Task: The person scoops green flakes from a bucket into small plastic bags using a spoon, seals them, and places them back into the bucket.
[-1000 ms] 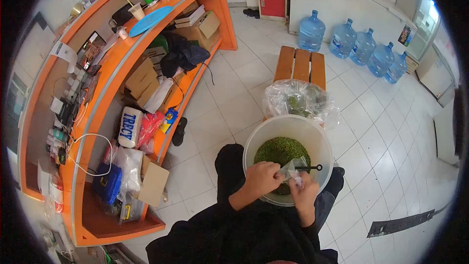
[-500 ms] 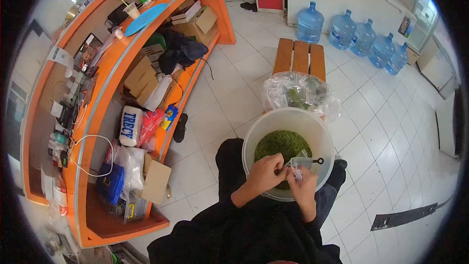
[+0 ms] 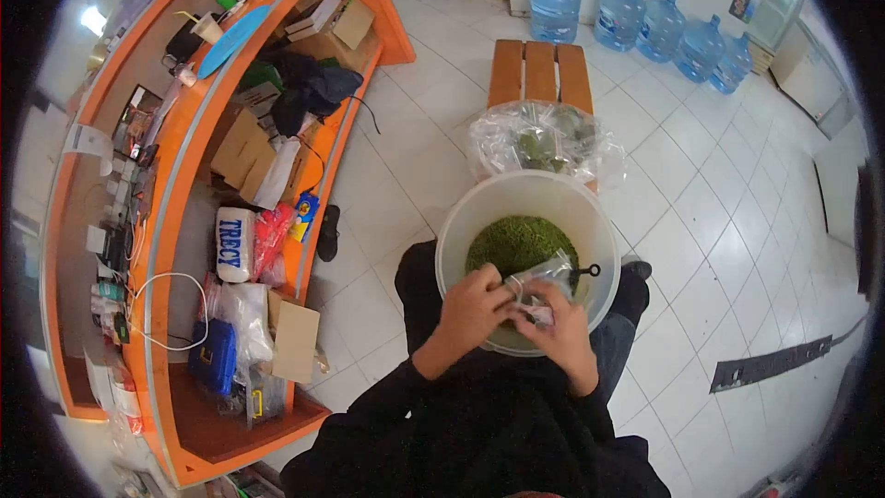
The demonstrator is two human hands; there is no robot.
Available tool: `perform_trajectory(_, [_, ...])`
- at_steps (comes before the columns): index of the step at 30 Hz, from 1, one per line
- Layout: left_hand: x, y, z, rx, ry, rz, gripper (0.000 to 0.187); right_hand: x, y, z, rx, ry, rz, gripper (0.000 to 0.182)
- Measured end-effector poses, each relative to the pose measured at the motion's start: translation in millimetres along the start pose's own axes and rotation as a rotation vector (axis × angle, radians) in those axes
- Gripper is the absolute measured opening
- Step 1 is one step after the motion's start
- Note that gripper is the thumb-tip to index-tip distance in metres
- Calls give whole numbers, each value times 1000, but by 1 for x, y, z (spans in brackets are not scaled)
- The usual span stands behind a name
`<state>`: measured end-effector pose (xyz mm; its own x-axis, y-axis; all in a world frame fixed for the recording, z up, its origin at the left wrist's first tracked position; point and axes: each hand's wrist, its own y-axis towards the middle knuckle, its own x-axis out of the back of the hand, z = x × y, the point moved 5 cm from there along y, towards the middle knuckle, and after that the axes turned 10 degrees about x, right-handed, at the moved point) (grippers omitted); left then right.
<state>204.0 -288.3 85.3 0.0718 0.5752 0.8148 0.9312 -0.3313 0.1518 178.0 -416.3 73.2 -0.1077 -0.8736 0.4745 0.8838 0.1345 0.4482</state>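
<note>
A translucent white bucket [image 3: 604,231] stands between the person's legs, with green, finely shredded plant-like material [image 3: 516,238] in its bottom. Over its near side, a small clear plastic bag [image 3: 553,269] is pinched between both hands. My left hand [image 3: 472,312] is closed at the bag's left edge. On the right, my right hand [image 3: 558,327] has its fingers curled round the bag, close to the left fingertips. A black handle with a ring end [image 3: 587,270] sticks out beside the bag, toward the bucket's right wall; its other end is hidden.
Beyond the bucket, a large clear plastic bag [image 3: 548,138] with green contents lies on a slatted wooden bench [image 3: 539,74]. An orange shelf unit [image 3: 355,120] holding boxes and bags runs along the left. Several blue water bottles [image 3: 618,14] stand by the far wall.
The view has shifted, so the scene sits higher and more to the left. My hands have drawn closer together on the small bag, with the right fingers now further over it.
</note>
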Motion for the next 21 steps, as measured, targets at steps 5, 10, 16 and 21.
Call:
perform_trajectory(5, [1, 1, 4, 110, -105, 134, 29, 6, 5, 4, 0, -242, 293, 65])
perform_trajectory(10, [-1, 11, 0, 90, -108, 256, 23, 6, 6, 3, 39, -275, 288, 63])
perform_trajectory(16, [3, 34, -5, 149, -449, 201, 16, 32, -1, -22, -34, -87, 2, 62])
perform_trajectory(21, [-74, 90, 12, 32, -344, 398, 29, 61, -11, -57, -156, 435, -518, 60])
